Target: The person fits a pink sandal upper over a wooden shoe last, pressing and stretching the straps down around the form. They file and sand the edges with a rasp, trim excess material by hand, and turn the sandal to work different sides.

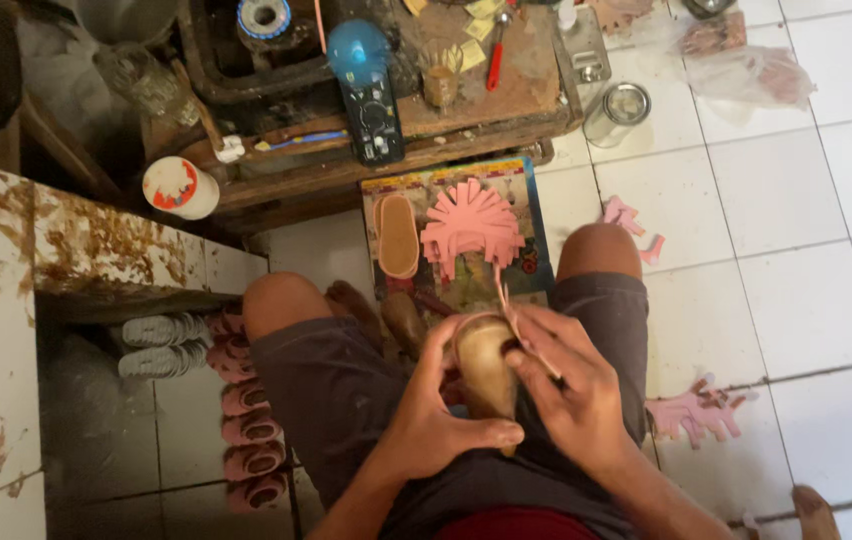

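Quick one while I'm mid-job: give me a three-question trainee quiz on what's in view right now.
1. True or false: the left hand and the right hand both grip the tan shoe form over the lap.
2. What lies fanned out on the printed board ahead of the knees?
A. pink cut strap pieces
B. blue cloth squares
C. metal washers
3. Fill in: the row of small pink shoes stands on the floor to the person's ____ side.

Key
1. True
2. A
3. left
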The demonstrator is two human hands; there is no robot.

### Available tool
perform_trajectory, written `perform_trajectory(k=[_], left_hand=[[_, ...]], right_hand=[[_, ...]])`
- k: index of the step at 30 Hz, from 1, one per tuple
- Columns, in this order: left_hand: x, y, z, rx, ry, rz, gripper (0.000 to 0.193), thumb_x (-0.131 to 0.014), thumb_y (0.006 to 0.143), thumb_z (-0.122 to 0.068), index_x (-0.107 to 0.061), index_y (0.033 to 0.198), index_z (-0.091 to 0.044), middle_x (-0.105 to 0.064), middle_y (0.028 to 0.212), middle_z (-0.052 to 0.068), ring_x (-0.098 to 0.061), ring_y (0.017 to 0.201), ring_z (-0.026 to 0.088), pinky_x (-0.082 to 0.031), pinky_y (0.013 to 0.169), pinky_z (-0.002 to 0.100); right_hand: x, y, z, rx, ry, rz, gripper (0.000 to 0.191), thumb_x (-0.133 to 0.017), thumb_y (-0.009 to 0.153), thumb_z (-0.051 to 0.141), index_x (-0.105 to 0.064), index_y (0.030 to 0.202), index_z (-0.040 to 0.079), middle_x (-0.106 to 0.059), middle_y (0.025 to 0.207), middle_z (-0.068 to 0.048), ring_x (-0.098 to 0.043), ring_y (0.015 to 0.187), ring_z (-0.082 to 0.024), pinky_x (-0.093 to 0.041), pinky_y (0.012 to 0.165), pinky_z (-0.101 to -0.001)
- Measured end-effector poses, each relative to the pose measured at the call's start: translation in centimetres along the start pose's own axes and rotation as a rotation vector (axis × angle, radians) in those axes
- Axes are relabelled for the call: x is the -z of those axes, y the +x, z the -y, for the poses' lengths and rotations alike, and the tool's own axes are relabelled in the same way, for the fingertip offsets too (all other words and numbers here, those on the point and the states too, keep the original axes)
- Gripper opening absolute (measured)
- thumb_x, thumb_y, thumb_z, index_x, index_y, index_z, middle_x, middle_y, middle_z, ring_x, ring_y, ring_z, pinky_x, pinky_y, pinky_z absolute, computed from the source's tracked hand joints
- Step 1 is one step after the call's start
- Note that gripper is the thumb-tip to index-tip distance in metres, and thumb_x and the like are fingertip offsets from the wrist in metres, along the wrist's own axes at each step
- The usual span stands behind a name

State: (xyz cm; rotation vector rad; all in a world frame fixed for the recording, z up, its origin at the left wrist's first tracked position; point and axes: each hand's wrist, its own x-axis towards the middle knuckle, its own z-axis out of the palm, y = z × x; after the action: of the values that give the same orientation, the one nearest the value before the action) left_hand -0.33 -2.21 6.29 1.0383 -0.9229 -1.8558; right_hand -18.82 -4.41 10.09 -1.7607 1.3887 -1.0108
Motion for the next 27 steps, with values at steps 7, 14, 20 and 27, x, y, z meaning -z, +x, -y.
perform_trajectory(k=[7,14,20,27], left_hand=[[0.2,1.1,0.3,-0.645,0.499,0.049,0.089,-0.093,0.077,-0.019,-0.045,0.151,-0.016,-0.053,0.144,0.009,-0.051,0.135,0.031,-0.046,0.115,0.045],[0.9,0.1,1.7,-0.465,0.338,0.097,0.064,-0.092,0.077,-0.015,-0.065,0.134,-0.003,-0.044,0.154,0.008,-0.043,0.146,0.028,-0.042,0.117,0.045],[1.3,-1.0,2.4,-0.424,0.389,0.095,0.079,-0.095,0.08,-0.022,-0.057,0.148,-0.008,-0.046,0.15,0.011,-0.042,0.154,0.03,-0.038,0.125,0.044],[0.8,-1.8,0.7,-0.379,0.435,0.183,0.086,-0.093,0.075,-0.015,-0.052,0.15,-0.002,-0.036,0.162,0.017,-0.041,0.151,0.037,-0.037,0.121,0.05]], right_hand=[[0.3,-0.2,0.6,0.272,-0.018,0.2,0.028,-0.068,0.093,-0.001,-0.07,0.12,-0.002,-0.068,0.13,-0.014,-0.068,0.115,-0.028,-0.055,0.097,-0.0344],[0.2,0.9,0.1,0.21,-0.258,0.04,0.07,-0.092,0.072,0.024,-0.057,0.129,0.006,-0.057,0.128,-0.013,-0.056,0.117,-0.031,-0.048,0.096,-0.0394],[1.3,1.2,-0.9,-0.3,0.235,0.252,0.103,-0.089,0.071,0.013,-0.033,0.157,0.006,-0.056,0.132,-0.012,-0.058,0.118,-0.021,-0.05,0.096,-0.0337],[0.2,-0.1,-2.7,-0.797,0.754,0.303,0.077,-0.082,0.07,0.006,-0.053,0.141,0.0,-0.07,0.114,-0.013,-0.069,0.102,-0.017,-0.055,0.085,-0.0343]])
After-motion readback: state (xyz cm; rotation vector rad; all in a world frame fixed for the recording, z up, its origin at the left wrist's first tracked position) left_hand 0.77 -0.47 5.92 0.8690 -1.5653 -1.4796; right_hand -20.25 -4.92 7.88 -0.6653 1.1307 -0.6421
